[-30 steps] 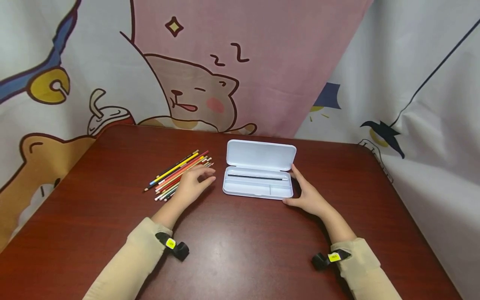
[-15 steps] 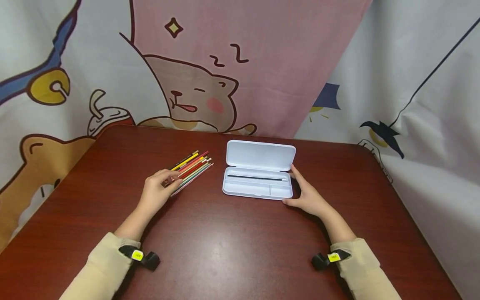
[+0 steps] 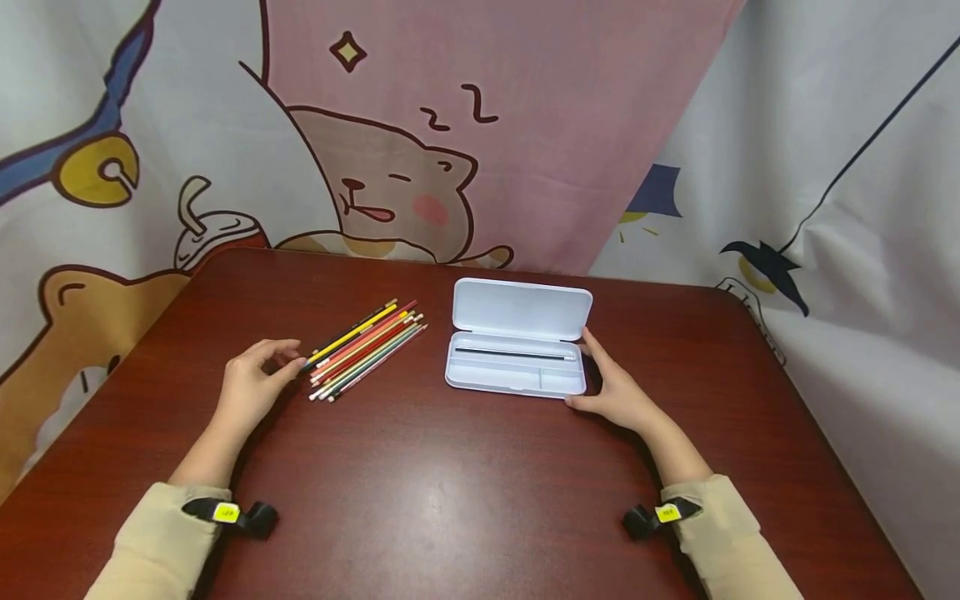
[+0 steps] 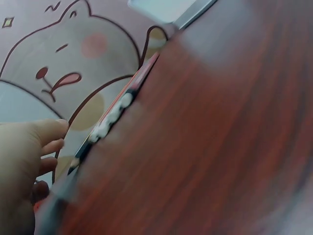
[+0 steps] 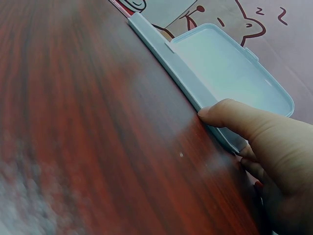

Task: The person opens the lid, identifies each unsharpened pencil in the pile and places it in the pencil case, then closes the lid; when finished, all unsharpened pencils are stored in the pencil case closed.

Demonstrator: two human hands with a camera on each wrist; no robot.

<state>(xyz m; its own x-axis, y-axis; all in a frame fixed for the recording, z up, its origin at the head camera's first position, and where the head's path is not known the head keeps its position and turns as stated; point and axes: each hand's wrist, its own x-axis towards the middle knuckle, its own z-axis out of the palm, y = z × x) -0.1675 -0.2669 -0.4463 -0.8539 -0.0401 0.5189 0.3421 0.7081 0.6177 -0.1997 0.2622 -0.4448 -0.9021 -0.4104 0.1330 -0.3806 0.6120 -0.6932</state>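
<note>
The left hand lies on the table well left of the case, its fingers loosely curled and holding nothing; its fingertips are just at the near ends of the pencils, and whether they touch cannot be told. In the left wrist view the hand sits beside the pencil ends, fingers relaxed. The pencils lie in a loose bundle between that hand and the case, slanting away toward the case's lid. The case stands open on the table, its lid tilted back on the far side, and one dark pencil lies lengthwise in its tray. The right hand rests against the case's right end, thumb at the near corner and a finger up by the hinge, fingers fairly straight, bracing rather than gripping it. The right wrist view shows the thumb pressed to the case's edge. Behind the table hangs a cartoon curtain.
</note>
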